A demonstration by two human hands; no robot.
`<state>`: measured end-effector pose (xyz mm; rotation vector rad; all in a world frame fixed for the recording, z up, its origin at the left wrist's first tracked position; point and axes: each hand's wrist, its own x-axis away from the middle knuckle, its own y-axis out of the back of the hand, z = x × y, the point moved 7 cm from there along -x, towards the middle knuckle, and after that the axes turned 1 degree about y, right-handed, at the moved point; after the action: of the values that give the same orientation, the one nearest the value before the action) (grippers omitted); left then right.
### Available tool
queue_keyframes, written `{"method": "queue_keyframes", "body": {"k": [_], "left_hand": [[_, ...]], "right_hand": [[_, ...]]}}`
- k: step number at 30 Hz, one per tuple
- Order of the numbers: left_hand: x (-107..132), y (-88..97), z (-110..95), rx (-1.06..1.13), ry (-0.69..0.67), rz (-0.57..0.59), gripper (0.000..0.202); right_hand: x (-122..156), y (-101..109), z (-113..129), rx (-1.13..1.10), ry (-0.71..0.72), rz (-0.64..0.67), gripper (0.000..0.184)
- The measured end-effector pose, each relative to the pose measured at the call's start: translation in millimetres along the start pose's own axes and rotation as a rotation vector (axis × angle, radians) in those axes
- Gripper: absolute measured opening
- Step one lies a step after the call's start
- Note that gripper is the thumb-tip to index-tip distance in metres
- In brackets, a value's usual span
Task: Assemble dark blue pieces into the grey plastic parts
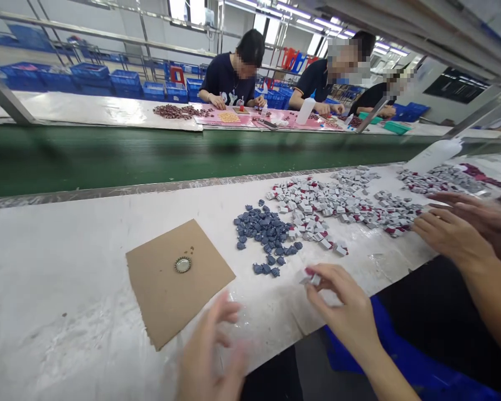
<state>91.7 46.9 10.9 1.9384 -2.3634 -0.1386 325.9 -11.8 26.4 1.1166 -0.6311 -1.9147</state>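
Note:
My right hand pinches a small grey-and-red piece between thumb and fingertips, just above the white table. My left hand is smeared by motion; its fingers are apart and nothing shows in them. It hovers near the lower right edge of a square of brown cardboard. On that cardboard lies a crimped metal bottle cap, with a few brown crumbs beside it. Beyond my hands sit a heap of small dark blue-grey pieces and a wider spread of grey-white and red pieces.
A co-worker's hands reach in at the right beside the grey-white pieces. A white squeeze bottle lies behind them. Past the table runs a green conveyor belt, with several people seated across it. A blue container is below the table edge.

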Motion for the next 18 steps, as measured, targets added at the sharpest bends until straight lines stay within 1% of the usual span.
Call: {"method": "queue_keyframes", "body": {"k": [1, 2, 3, 4, 5, 6, 8, 10, 12, 14, 16, 18], "left_hand": [[-2, -16.6, -4, 0.024, -0.04, 0.107, 0.038], [-4, -29.8, -6, 0.038, -0.053, 0.196, 0.032], [-6, -38.0, -5, 0.058, -0.036, 0.252, 0.026], [-8, -41.8, 0, 0.098, 0.03, 0.28, 0.02], [-9, -41.6, 7, 0.162, 0.128, 0.28, 0.014], [-10, -38.8, 15, 0.249, 0.242, 0.259, 0.011], [-6, -31.1, 30, 0.441, 0.453, 0.202, 0.013], [-2, -22.9, 38, 0.57, 0.572, 0.138, 0.018], [0, -15.8, 42, 0.618, 0.629, 0.086, 0.02], [1, -9.6, 43, 0.634, 0.643, 0.045, 0.022], [-2, -3.0, 43, 0.626, 0.62, 0.014, 0.025], [-5, 3.5, 43, 0.598, 0.591, -0.004, 0.028]], "right_hand": [[2, -3, 23, -0.063, 0.083, 0.067, 0.027], [4, -5, 44, -0.116, 0.161, 0.131, 0.033], [5, -7, 59, -0.163, 0.225, 0.192, 0.038], [4, -7, 68, -0.205, 0.264, 0.238, 0.042], [2, -7, 70, -0.24, 0.272, 0.272, 0.045], [-3, -8, 65, -0.26, 0.258, 0.286, 0.047], [-15, -9, 44, -0.218, 0.197, 0.234, 0.045], [-25, -16, 14, -0.028, 0.12, 0.168, 0.039], [-30, -31, -11, 0.167, 0.062, 0.194, 0.035], [-29, -47, -27, 0.263, 0.027, 0.273, 0.036], [-27, -56, -33, 0.269, 0.022, 0.303, 0.036], [-27, -59, -33, 0.28, 0.025, 0.292, 0.033]]}}
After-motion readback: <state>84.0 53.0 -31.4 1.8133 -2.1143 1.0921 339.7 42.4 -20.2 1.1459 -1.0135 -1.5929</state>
